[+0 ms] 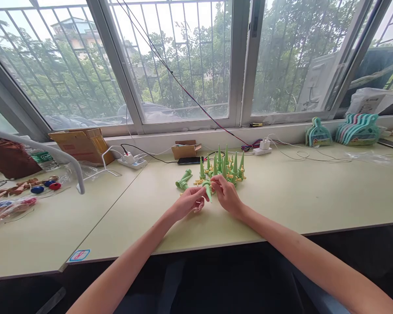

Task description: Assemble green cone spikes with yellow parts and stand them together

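1. Left hand: thumb and fingers pinching a green spike, which lies between the two hands above the table, its tip directed near and downward.
2. Right hand: fingers curled, fingertips just beside the spike's wide end; whether they grip anything cannot be told.
3. Upright spikes: a cluster on the far side of the hands, yellow parts at their sides.
4. Loose spikes: lying left of the cluster.
5. Phone: farther back, in front of an open box.
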`<action>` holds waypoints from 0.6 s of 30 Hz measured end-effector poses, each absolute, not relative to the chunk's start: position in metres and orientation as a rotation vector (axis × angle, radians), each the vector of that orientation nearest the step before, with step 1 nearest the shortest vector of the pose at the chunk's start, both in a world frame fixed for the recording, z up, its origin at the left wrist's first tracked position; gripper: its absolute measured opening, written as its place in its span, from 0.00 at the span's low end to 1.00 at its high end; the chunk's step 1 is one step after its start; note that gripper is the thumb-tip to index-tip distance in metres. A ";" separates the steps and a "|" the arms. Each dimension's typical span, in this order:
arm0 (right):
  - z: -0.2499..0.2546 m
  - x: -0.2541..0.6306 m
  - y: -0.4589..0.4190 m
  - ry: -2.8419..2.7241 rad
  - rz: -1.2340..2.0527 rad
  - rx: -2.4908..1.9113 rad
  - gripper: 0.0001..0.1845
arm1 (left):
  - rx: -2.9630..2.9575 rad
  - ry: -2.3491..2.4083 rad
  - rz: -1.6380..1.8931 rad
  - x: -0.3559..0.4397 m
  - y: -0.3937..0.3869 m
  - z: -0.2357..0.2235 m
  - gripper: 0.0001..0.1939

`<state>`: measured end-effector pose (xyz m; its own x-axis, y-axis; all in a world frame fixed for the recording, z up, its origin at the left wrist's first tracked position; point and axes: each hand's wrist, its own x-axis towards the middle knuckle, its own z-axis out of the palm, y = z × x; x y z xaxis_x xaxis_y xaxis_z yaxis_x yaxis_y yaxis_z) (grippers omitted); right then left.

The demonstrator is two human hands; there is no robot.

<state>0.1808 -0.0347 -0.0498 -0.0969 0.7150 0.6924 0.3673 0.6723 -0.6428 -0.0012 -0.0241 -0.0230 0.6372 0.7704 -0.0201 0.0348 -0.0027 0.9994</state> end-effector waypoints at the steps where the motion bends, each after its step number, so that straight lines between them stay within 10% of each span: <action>1: -0.050 0.181 -0.035 -1.706 0.375 -0.881 0.12 | 1.531 0.731 0.677 -0.001 -0.025 -0.023 0.24; 18: -0.046 0.178 -0.038 -1.647 0.472 -0.877 0.15 | 2.141 0.917 1.154 0.005 -0.026 -0.031 0.15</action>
<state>0.1778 -0.0381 -0.0463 -0.0673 0.7548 0.6525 0.2950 0.6398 -0.7097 0.0050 -0.0259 -0.0315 0.4030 0.7686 0.4968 0.3107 -0.6255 0.7157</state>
